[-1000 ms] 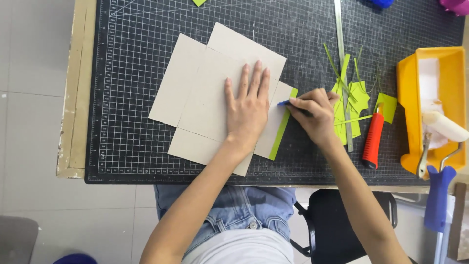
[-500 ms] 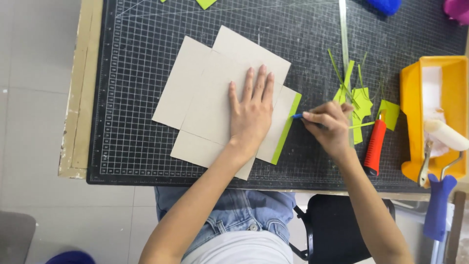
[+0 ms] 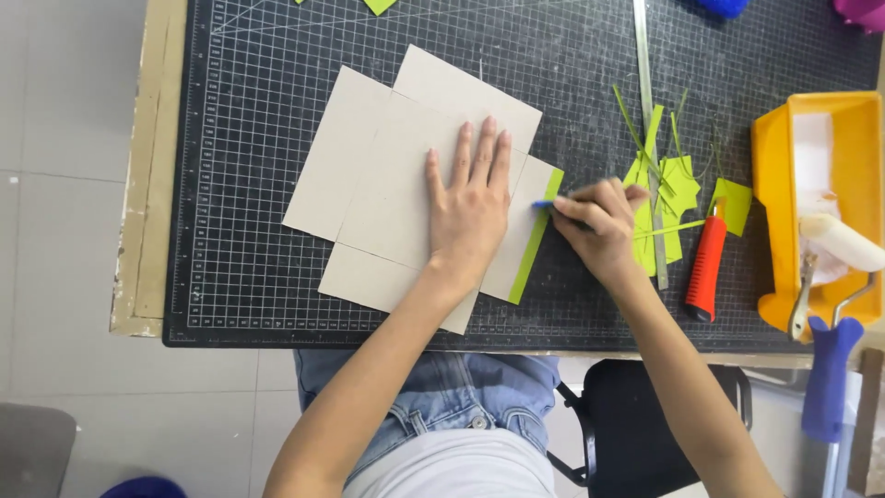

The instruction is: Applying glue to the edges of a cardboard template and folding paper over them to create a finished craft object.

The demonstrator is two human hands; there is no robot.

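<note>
Several overlapping grey cardboard sheets (image 3: 369, 175) lie on a black gridded cutting mat (image 3: 240, 277). My left hand (image 3: 468, 207) presses flat on them, fingers spread and pointing away from me. A strip of green paper (image 3: 537, 242) shows along the right edge of the stack. My right hand (image 3: 599, 221) is closed around a small blue-tipped tool (image 3: 544, 205), its tip touching the upper end of the green edge.
Green paper scraps (image 3: 678, 189) and a metal ruler (image 3: 647, 111) lie right of my right hand. A red-handled knife (image 3: 705, 267) sits beside them. A yellow paint tray (image 3: 784, 212) holds a roller with a blue handle (image 3: 830, 373). A black stool (image 3: 645, 424) stands below the table edge.
My right hand with the blue tool has shifted slightly to the right, off the cardboard to its green edge. My left hand stays pressed on the sheets.
</note>
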